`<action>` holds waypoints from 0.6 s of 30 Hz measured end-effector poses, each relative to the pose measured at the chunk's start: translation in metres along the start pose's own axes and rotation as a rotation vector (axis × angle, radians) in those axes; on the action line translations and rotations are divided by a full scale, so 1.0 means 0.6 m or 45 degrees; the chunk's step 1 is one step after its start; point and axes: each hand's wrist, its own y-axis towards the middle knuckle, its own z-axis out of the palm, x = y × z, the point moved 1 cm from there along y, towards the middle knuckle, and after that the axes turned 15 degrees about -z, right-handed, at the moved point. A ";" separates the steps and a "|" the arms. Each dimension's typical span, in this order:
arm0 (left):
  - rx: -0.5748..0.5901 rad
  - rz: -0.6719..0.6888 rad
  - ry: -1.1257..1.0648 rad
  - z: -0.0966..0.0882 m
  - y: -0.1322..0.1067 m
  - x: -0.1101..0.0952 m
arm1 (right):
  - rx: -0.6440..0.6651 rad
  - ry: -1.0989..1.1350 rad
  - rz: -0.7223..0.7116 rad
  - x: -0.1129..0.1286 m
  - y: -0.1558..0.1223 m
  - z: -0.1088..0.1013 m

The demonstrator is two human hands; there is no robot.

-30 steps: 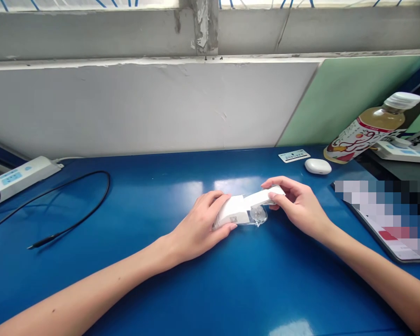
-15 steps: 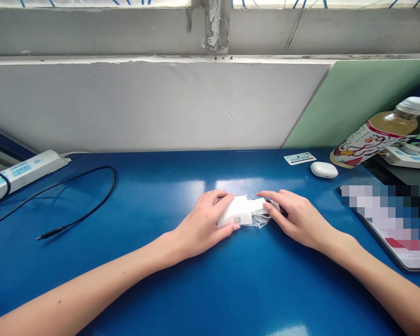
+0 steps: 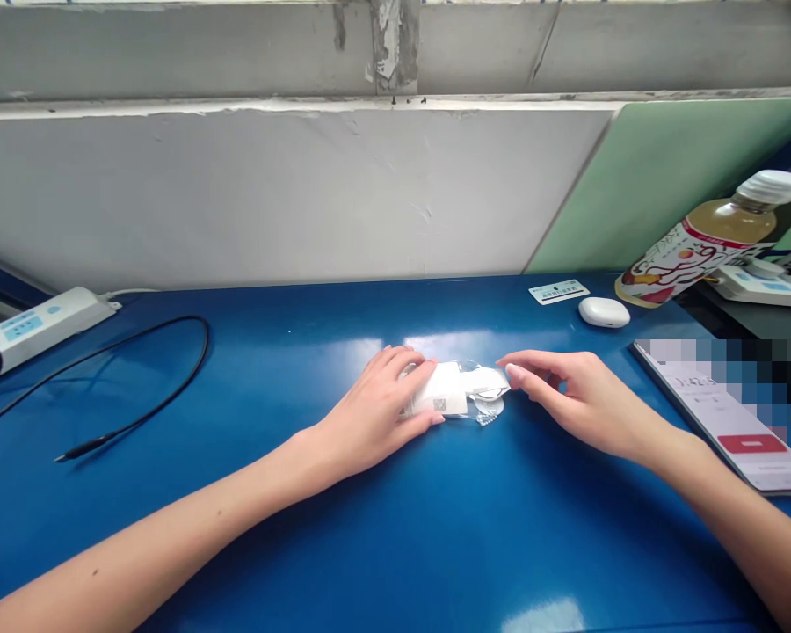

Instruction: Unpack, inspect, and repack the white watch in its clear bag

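Head view: left hand (image 3: 373, 411) grips a white QR-coded box (image 3: 446, 383); right hand (image 3: 584, 397) is at its flap (image 3: 485, 381), grip unclear.

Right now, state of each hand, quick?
Left hand: closed around the white pack.
Right hand: fingertips close together at the pack's narrow end; can't tell if gripping.

A glossy blue table (image 3: 369, 554) is backed by a pale grey panel (image 3: 270, 193), which is met on the right by a light green panel (image 3: 646, 185) along a slanting seam (image 3: 569, 193). Above, a chipped white ledge (image 3: 171, 107) is topped by a grey wall (image 3: 171, 53), divided by a post (image 3: 405, 61) with flaking paint (image 3: 388, 40). Glare (image 3: 546, 615) is reflected in the table.
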 end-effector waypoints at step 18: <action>-0.018 0.001 0.044 0.011 -0.002 -0.014 | 0.036 -0.381 -0.603 0.012 -0.018 0.043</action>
